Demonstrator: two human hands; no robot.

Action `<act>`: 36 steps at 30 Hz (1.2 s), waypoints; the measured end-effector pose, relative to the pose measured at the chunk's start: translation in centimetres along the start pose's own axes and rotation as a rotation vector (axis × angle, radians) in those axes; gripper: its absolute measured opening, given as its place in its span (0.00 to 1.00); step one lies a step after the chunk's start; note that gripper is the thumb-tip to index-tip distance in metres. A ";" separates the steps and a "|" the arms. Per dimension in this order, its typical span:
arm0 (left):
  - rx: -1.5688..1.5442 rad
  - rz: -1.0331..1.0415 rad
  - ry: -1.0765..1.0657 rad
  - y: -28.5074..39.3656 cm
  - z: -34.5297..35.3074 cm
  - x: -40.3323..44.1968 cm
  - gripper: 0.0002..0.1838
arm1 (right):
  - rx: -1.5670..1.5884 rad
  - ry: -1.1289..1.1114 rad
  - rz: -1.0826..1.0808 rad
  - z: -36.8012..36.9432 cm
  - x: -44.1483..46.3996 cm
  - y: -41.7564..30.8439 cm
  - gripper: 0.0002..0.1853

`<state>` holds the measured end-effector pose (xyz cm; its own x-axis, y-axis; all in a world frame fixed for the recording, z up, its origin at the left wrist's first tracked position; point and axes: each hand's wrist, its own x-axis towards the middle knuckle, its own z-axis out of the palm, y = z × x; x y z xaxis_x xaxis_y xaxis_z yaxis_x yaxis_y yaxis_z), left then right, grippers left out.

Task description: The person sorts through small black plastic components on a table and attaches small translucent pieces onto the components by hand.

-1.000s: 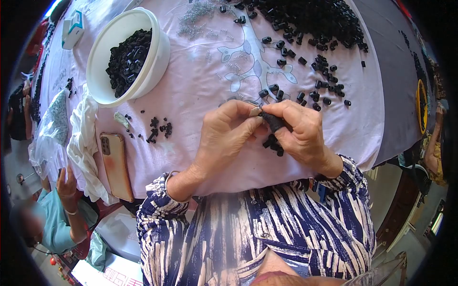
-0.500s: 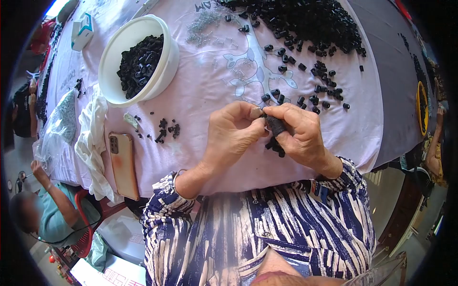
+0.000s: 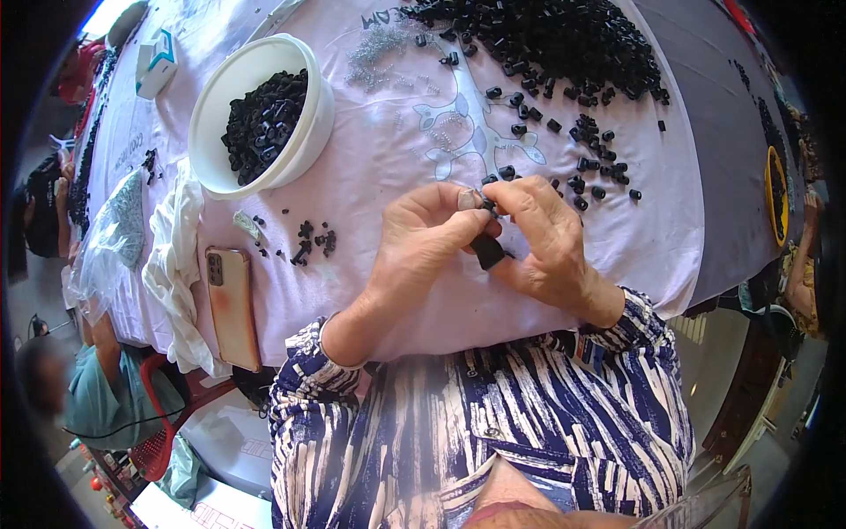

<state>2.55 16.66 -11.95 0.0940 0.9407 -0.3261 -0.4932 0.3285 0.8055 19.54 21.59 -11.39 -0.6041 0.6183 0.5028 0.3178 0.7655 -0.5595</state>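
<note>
Over the pink cloth near its front edge, my left hand (image 3: 427, 234) pinches a small black part (image 3: 488, 204) between thumb and forefinger. Facing it, my right hand (image 3: 551, 242) has its forefinger at the same part, with its thumb lower down. A black covering (image 3: 487, 252) shows between the hands beside my right thumb; its exact hold is partly hidden. Loose black parts (image 3: 592, 150) lie beyond my right hand, and a large heap of them (image 3: 564, 40) is at the back.
A white tub (image 3: 322, 132) of black pieces stands at the back left. Left of my hands are small black bits (image 3: 304, 242), a phone (image 3: 232, 309), a white cloth (image 3: 172, 264) and a plastic bag (image 3: 115, 229). A co-worker in teal (image 3: 110, 388) sits at the left.
My right thumb has moved down and away from its forefinger, and the dark covering sits lower. The co-worker's raised arm has come down. The view has shifted slightly.
</note>
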 end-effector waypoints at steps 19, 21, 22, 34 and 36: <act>0.058 -0.043 0.032 0.7 0.0 0.0 0.08 | -0.132 -0.026 -0.066 0.4 0.2 0.0 0.28; 0.023 -0.046 0.035 0.6 0.0 0.0 0.08 | -0.124 -0.036 -0.072 0.5 0.1 0.0 0.30; 0.005 -0.048 0.035 0.5 0.0 0.0 0.08 | -0.120 -0.031 -0.084 0.5 0.1 0.1 0.29; 0.154 0.000 0.124 0.2 0.4 0.2 0.06 | -0.089 -0.004 -0.160 1.1 -0.2 1.1 0.25; 0.193 0.029 0.146 0.1 0.6 0.2 0.06 | -0.090 -0.010 -0.166 1.1 -0.2 1.3 0.25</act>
<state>3.02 16.98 -11.63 -0.0505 0.9323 -0.3581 -0.3182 0.3249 0.8906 19.24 22.21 -12.96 -0.6606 0.4807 0.5766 0.2769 0.8699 -0.4081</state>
